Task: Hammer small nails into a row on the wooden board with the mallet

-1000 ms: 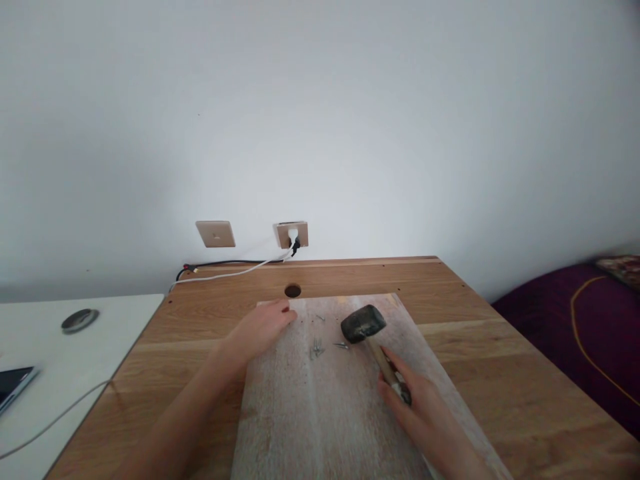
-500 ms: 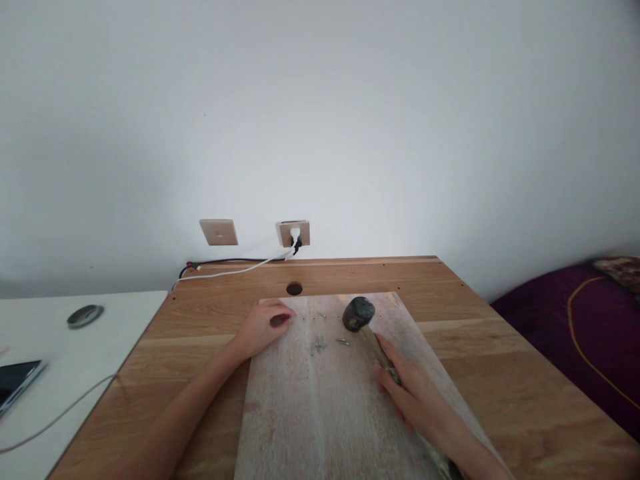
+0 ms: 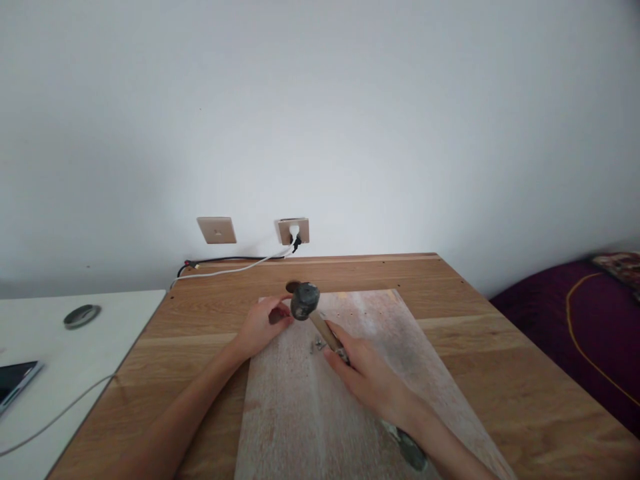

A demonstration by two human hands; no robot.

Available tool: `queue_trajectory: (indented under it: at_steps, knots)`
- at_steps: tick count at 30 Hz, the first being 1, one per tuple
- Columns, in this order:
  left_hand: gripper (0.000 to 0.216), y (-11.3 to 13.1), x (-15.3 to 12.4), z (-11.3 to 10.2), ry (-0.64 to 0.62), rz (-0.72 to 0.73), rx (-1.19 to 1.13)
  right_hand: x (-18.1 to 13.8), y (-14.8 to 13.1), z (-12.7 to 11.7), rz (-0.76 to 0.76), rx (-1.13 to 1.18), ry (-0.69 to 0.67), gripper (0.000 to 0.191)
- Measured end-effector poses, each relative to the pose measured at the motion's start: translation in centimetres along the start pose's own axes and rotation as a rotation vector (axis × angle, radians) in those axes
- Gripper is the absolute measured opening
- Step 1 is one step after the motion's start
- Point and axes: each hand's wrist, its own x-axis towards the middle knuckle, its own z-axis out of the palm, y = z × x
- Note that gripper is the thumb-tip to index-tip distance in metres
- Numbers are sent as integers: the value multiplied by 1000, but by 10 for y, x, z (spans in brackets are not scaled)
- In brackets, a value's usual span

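Observation:
My right hand [image 3: 367, 373] is wrapped round the handle of a rubber mallet [image 3: 305, 300] with a dark head and a worn wooden shaft. The mallet's head is over the far left part of a pale, scuffed wooden board [image 3: 285, 407], right beside the fingertips of my left hand [image 3: 263, 327]. My left hand rests at the board's far left corner with thumb and fingers pinched; whatever is between them is too small to make out. Several loose nails [image 3: 319, 344] lie on the board, partly hidden by the mallet and my right hand.
The board lies on a wooden table [image 3: 480, 347] with a cable hole [image 3: 293, 287] near the wall. Cables [image 3: 230, 272] run to a wall socket [image 3: 294, 231]. At left, a white table [image 3: 45, 340] bears a roll of tape [image 3: 82, 316] and a dark-screened device [image 3: 15, 383]. Purple fabric [image 3: 545, 300] is at right.
My right hand has swung the mallet left, from the board's right half to beside my left hand. My left hand stays pinched at nearly the same spot.

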Motion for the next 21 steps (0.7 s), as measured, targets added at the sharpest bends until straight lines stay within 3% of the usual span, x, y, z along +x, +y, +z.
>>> queue_trajectory:
  at_steps: [7, 14, 18, 21]
  knots:
    - [60, -2, 0, 2, 6, -40, -8, 8, 7, 18, -13, -106, -9, 46]
    - [50, 10, 1, -8, -39, 29, 75, 1, 8, 8, -39, -58, 19, 44]
    - [37, 34, 9, -7, -129, 151, 172, -11, 22, -6, 100, -30, 93, 44]
    - [26, 55, 21, 8, -227, 253, 262, -20, 35, -17, 181, -23, 153, 48]
